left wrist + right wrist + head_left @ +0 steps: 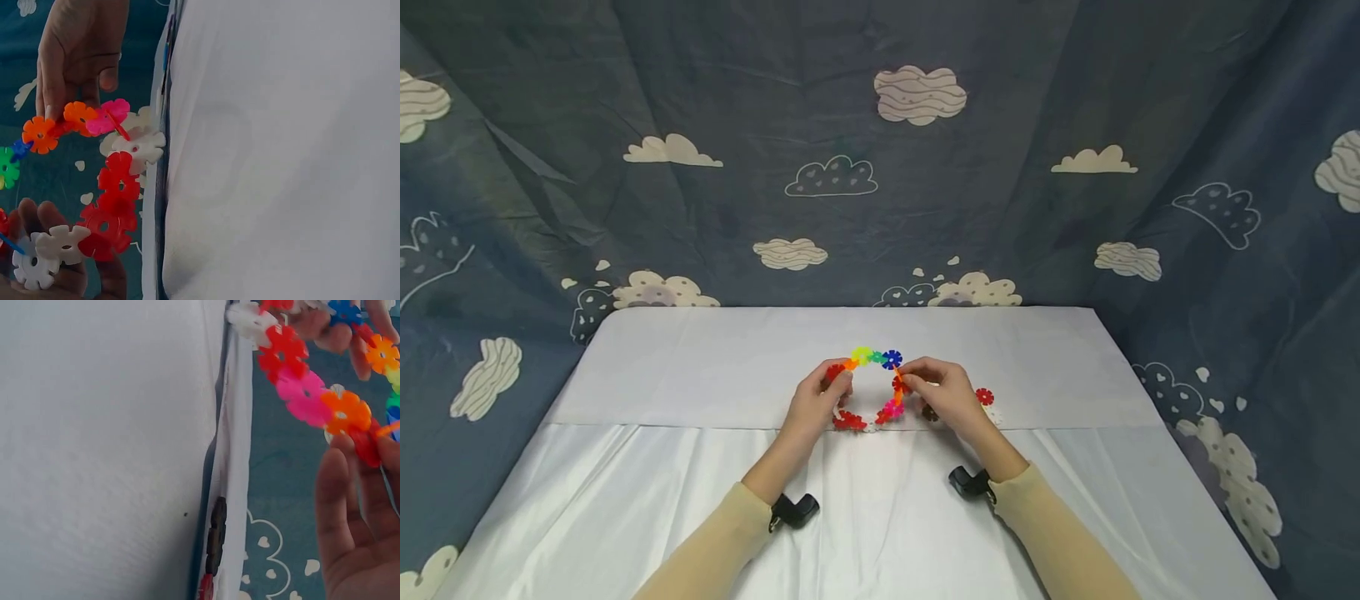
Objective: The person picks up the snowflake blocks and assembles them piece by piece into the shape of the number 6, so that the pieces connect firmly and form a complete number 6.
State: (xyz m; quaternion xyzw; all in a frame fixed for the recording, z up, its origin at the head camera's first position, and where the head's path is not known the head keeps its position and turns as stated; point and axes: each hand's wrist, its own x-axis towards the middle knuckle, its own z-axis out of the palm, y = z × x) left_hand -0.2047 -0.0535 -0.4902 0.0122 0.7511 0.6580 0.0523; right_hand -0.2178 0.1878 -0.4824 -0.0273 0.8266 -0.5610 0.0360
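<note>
A closed ring of interlocking plastic flower discs (892,359), in red, orange, yellow, green, blue, pink and white, is held up between both hands above the white table. My left hand (820,402) grips its left side; in the left wrist view white discs (62,244) lie against those fingers. On the opposite side my right hand (949,395) pinches the ring at a red disc (365,447), beside an orange one (345,412). Part of the left side is hidden by the left hand's fingers.
To the right of the ring, partly behind the right hand, a dark brown disc (929,413), a red disc (985,397) and a whitish piece (993,414) lie loose on the table (700,367). A dark cloth with clouds (850,225) hangs behind and at both sides.
</note>
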